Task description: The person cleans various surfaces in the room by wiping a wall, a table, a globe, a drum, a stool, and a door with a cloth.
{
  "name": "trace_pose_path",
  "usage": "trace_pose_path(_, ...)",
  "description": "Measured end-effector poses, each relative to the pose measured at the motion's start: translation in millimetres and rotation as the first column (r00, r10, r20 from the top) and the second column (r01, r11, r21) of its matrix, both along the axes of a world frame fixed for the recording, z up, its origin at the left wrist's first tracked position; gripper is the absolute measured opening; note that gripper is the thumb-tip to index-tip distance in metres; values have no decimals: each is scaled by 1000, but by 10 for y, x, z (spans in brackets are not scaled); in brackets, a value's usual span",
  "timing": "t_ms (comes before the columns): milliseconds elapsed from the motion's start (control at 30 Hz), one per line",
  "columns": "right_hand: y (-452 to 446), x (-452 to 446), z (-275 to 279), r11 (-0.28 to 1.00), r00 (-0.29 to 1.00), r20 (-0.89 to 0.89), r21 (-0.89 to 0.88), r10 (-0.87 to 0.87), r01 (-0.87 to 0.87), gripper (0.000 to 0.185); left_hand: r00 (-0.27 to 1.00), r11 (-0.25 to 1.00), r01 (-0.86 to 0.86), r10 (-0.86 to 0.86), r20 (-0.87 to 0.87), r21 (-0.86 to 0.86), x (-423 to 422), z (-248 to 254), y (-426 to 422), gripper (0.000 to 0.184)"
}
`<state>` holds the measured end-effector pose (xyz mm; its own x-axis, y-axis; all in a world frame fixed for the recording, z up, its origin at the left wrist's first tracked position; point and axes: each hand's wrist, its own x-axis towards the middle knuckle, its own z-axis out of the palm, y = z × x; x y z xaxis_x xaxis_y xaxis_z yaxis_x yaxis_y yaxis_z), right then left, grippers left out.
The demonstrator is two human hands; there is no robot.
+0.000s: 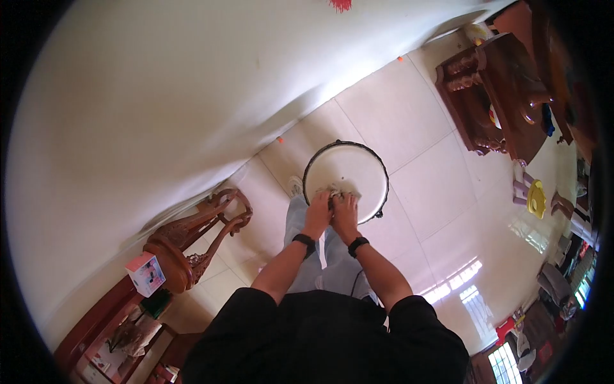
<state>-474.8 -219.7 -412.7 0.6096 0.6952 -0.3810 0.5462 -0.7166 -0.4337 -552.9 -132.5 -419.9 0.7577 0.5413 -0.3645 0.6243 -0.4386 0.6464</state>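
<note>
A round drum with a pale head and a dark rim is in front of my legs. My left hand and my right hand are side by side over its near part, almost touching. The fingers of both hands are curled down toward the drumhead. A small greyish and dark patch shows at and between the fingertips; whether it is a crumpled cloth or something else cannot be made out. A dark band circles each wrist. My hands cover part of the near rim.
A pale wall runs along the left of the tiled floor. Carved wooden seating with a small box on it is at the left. Dark wooden furniture and a yellow stool are on the right.
</note>
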Motion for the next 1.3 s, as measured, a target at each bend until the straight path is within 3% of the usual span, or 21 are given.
trace_pose_path(100, 238, -46, -203, 966, 993, -105, 257, 56, -27, 39, 991, 998, -59, 59, -117, 3, -72, 105, 303, 52)
trace_pose_path(200, 472, 142, -278, 947, 995, -40, 313, 86, -69, 40, 986, 995, -80, 88, -140, 61, 79, 135, 549, 47)
trace_pose_path(300, 642, 544, -321, 962, 999, 53, 272, 2, -16, 32, 996, 987, -90, 89, 15, 132, 558, 15, 685, 48)
trace_pose_path(433, 393, 1108, -359, 981, 988, 129, 185, -86, 61, 37, 985, 986, -25, -4, 173, 163, 1224, -99, 501, 45)
trace_pose_path(500, 181, 1233, -340, 966, 979, 184, 254, -87, 38, 41, 993, 991, -3, -13, 118, 136, 1372, -67, 286, 34)
trace_pose_path(600, -106, 1060, -305, 987, 975, 195, 138, -109, 82, 42, 989, 997, 55, -61, 132, 45, 1244, -40, 109, 31)
trace_pose_path(767, -131, 432, -214, 999, 998, 48, 6, -40, 40, 43, 989, 997, 74, -71, 128, -20, 569, -95, 78, 28)
trace_pose_path(867, 83, 46, -290, 992, 999, -54, 130, 3, 4, 41, 999, 998, 39, -40, -16, -42, 97, -65, 301, 35)
trace_pose_path(967, 355, -204, -271, 993, 993, -103, 115, 50, -38, 40, 981, 1000, 4, -8, -193, -23, -118, 121, 532, 39)
trace_pose_path(1067, 435, -209, -264, 992, 988, -129, 95, 89, -77, 40, 986, 999, -41, 45, -159, 28, -181, 52, 524, 39)
trace_pose_path(1167, 268, -41, -274, 964, 988, -128, 262, 89, -53, 34, 988, 996, -25, 37, -151, 83, -68, 28, 375, 35)
trace_pose_path(1300, -209, 370, -357, 983, 995, -92, 180, 41, -24, 33, 1000, 1000, 8, -8, -10, -18, 344, -87, -29, 27)
